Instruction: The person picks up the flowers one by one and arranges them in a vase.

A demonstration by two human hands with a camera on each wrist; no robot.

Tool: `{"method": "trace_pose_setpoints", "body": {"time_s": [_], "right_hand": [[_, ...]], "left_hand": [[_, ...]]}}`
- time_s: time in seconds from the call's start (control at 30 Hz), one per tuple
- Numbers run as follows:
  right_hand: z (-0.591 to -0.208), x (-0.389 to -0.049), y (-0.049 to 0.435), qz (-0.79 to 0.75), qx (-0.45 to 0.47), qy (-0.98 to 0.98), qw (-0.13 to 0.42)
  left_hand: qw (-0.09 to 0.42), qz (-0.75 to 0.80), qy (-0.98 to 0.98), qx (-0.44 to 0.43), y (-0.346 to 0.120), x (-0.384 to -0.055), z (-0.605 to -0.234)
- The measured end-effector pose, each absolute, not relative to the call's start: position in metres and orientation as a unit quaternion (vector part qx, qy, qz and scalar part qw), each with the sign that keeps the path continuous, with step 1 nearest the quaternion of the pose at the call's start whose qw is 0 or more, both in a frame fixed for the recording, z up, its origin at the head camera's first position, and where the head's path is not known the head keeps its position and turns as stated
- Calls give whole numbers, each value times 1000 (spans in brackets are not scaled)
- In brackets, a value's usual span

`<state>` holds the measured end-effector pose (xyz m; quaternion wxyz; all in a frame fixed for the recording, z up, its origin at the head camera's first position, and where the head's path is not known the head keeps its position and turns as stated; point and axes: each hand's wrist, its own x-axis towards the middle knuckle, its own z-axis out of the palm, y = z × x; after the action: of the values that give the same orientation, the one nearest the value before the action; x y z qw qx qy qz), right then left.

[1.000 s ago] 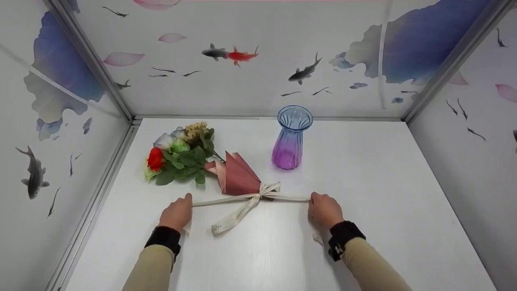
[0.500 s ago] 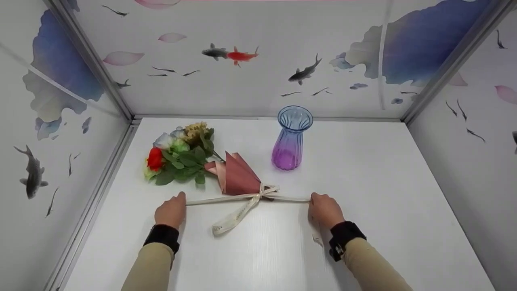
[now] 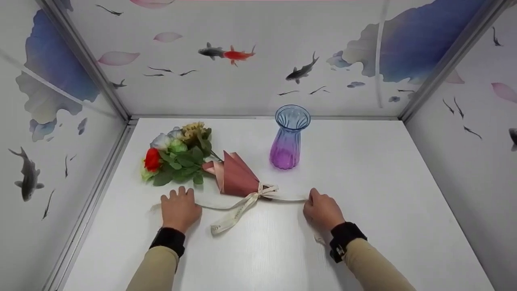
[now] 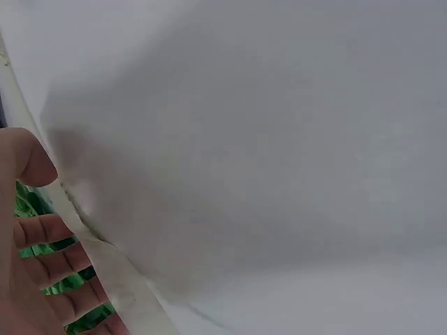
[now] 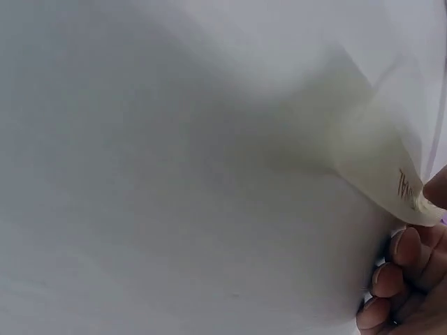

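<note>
A bouquet lies on its side, its stems wrapped in dusky pink paper. A cream printed ribbon is tied in a bow round the narrow end of the paper. My left hand is over the ribbon's left tail, fingers apart and loosely extended. In the left wrist view the ribbon runs across those fingers, with the thumb apart from them. My right hand pinches the right tail between thumb and curled fingers; lettering shows on that ribbon in the right wrist view.
Behind the bow stands a ribbed glass vase, blue above and purple below. The white table is bounded by printed panels at the back and both sides, with a metal frame rail along the left.
My left hand first drew its tail slightly leftward, then loosened its fingers and spread them. The left tail went from taut to slack. The right hand kept its pinch, shifting slightly; the bow loops shrank a little.
</note>
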<state>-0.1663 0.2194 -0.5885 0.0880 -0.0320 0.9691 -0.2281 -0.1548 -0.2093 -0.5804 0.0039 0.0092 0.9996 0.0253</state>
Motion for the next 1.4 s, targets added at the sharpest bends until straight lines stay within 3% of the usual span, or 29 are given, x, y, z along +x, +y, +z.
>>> {"method": "trace_pose_setpoints", "body": {"time_s": [0.27,0.5,0.63,0.8,1.17,1.4], "right_hand": [[-584,-166,209,-207,-77,973,64],[-583,-162,188,-189,-167,968,11],[-584,-159,180,-168,-187,968,-15],[-586,-157,173,-161,-172,972,-6],[-591,-158,165,-164,-181,969,-29],[-590,-156,164,-162,-155,974,7]], "left_hand": [[-36,17,992,118,-175,-155,-579],[-113,25,970,212,-137,-157,-579],[-146,20,961,235,-121,-159,-582],[-179,9,955,237,-109,-162,-586],[-185,16,950,251,-103,-161,-593],[-184,19,951,248,-111,-160,-595]]}}
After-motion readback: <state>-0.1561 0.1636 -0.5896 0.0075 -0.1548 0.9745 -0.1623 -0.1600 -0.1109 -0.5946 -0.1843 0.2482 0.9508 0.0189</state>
